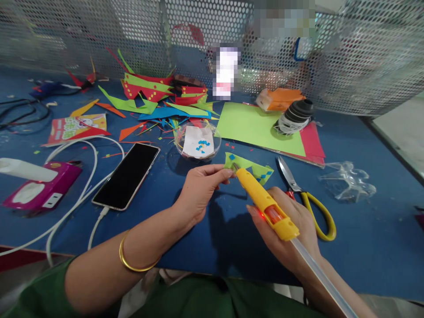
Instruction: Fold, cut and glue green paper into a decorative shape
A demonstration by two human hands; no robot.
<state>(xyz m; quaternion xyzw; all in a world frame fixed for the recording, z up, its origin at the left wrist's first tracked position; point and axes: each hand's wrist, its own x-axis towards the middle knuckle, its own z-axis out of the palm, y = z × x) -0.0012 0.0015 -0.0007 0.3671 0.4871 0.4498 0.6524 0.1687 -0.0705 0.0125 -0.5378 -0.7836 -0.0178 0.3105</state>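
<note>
My left hand (203, 185) pinches the left end of a light green paper piece (251, 167) decorated with small blue squares. In my right hand (288, 225) is a yellow hot glue gun (260, 192), with a clear glue stick (318, 271) running out of its back. The gun's metal nozzle is at the green paper, close to my left fingertips; whether it touches cannot be told. Just beyond my left hand, a clear round bowl (217, 145) holds white paper (192, 145) with several small blue squares on it.
Yellow-handled scissors (319, 216) lie right of my right hand. A phone (127, 176) with a white cable is at left, near a purple power strip (62, 185). Green sheets (245, 123), a black bottle (294, 117) and paper masks (145, 86) lie behind, before a perforated screen (198, 22).
</note>
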